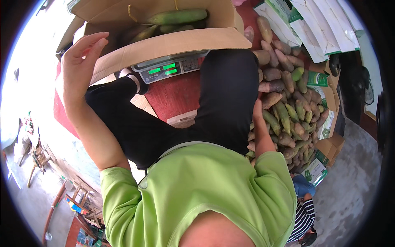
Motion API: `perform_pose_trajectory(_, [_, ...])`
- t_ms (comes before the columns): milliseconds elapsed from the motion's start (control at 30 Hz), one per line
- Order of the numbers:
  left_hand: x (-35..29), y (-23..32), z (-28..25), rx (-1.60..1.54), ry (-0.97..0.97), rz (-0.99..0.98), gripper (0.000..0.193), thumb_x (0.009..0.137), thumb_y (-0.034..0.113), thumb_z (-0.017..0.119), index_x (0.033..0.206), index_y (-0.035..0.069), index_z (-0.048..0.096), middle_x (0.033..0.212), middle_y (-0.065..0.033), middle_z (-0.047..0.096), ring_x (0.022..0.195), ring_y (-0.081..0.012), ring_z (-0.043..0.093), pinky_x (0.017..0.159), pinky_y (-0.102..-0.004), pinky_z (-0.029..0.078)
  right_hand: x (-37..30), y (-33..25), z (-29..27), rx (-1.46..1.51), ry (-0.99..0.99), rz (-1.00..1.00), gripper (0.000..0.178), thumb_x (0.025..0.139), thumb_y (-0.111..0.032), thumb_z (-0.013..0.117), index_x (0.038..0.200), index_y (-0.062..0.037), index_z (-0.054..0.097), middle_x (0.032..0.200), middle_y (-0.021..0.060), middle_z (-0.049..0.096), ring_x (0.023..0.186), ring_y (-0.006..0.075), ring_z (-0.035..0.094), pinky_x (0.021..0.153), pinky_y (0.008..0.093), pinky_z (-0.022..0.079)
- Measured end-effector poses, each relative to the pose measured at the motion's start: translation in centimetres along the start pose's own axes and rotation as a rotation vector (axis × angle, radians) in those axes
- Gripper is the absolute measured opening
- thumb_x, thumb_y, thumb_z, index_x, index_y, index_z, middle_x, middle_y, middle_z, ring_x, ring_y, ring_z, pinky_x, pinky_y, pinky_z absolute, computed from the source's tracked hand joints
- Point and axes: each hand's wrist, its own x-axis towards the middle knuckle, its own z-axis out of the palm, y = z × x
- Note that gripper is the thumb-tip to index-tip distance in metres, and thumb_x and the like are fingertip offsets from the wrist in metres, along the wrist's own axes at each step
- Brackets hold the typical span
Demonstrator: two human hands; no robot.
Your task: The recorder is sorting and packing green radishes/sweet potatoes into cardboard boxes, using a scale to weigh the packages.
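Note:
My left hand [82, 55] is raised beside the left end of a cardboard box [164, 44]. Its fingers are loosely bent and apart, with nothing in them. Several long green radishes [179, 17] lie inside the box, which rests on a digital scale [164, 71] with lit green displays. Down at my right side, my right hand [258, 110] reaches to the edge of a big heap of radishes [284, 117], some green, others brownish and earthy. My knee and the heap hide its fingers, so whether it grips one does not show.
White and green cartons [317, 29] stand at the far right. Another opened carton [331, 146] lies beyond the heap. A person in a striped top [302, 216] is at the lower right. Wooden stools [84, 197] stand at the lower left.

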Motion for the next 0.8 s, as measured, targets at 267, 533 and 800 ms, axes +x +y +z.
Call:
perform_pose_trajectory(267, [0.9, 0.5, 0.5, -0.009, 0.000, -0.031, 0.020, 0.089, 0.013, 0.061, 0.105, 0.003, 0.068, 0.094, -0.0067, 0.067, 0.089, -0.0124, 0.062, 0.080, -0.0238, 0.046, 2.5, 18.0, -6.2, -0.592, -0.187, -0.060, 0.020, 0.082, -0.021, 0.057, 0.092, -0.0066, 0.068, 0.086, 0.0191, 0.065, 0.082, 0.0293, 0.064, 0.073, 0.0353, 0.050])
perform_pose_trajectory(533, [1.3, -1.8, -0.1, 0.146, 0.116, -0.072, 0.025, 0.092, 0.016, 0.057, 0.111, 0.003, 0.066, 0.101, -0.0104, 0.067, 0.098, -0.0190, 0.063, 0.093, -0.0314, 0.047, -5.3, 23.2, 3.0, -0.197, -0.255, 0.163, 0.037, 0.074, -0.043, 0.061, 0.087, -0.0087, 0.068, 0.090, 0.0159, 0.066, 0.090, 0.0330, 0.063, 0.078, 0.0385, 0.050])
perform_pose_trajectory(800, [1.6, -2.0, 0.2, 0.126, 0.133, -0.113, 0.026, 0.092, 0.019, 0.056, 0.110, 0.001, 0.065, 0.102, -0.0106, 0.067, 0.099, -0.0189, 0.063, 0.094, -0.0330, 0.047, -7.6, 17.2, 2.1, -0.377, -0.205, 0.241, 0.033, 0.070, -0.035, 0.064, 0.089, -0.0088, 0.069, 0.091, 0.0152, 0.067, 0.093, 0.0318, 0.063, 0.082, 0.0374, 0.049])
